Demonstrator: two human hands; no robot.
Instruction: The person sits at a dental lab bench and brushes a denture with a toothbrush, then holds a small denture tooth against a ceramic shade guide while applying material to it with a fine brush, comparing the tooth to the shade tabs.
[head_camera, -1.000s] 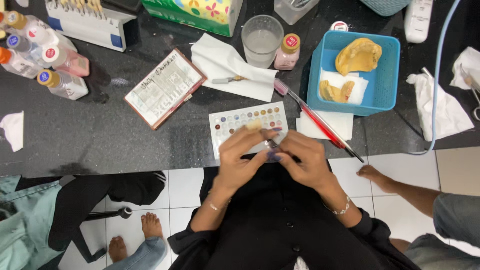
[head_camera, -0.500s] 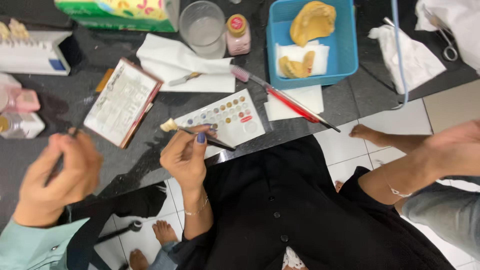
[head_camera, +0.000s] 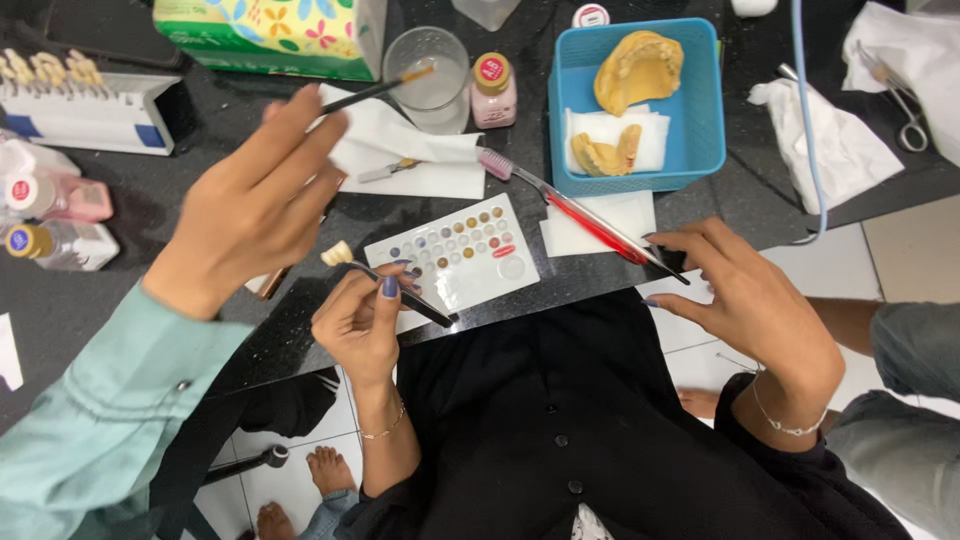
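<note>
Pale tooth piece (head_camera: 337, 252) pinched on tool in left hand (head_camera: 362, 322).

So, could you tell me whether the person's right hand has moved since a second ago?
Yes. The right hand has left the left hand and swung out to the right, past the palette card, near the red-handled tool.

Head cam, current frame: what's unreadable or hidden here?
- Left hand: holds a thin dark tool with a small tooth-like piece at its tip; the grip point is hidden by the fingers.
- Right hand: open near the red-handled brush; contact cannot be told.
- Co-worker's hand in a teal sleeve covers the table behind it.
- Colour palette: dots too small to tell apart.
- Scissors: cut off at the right edge.
</note>
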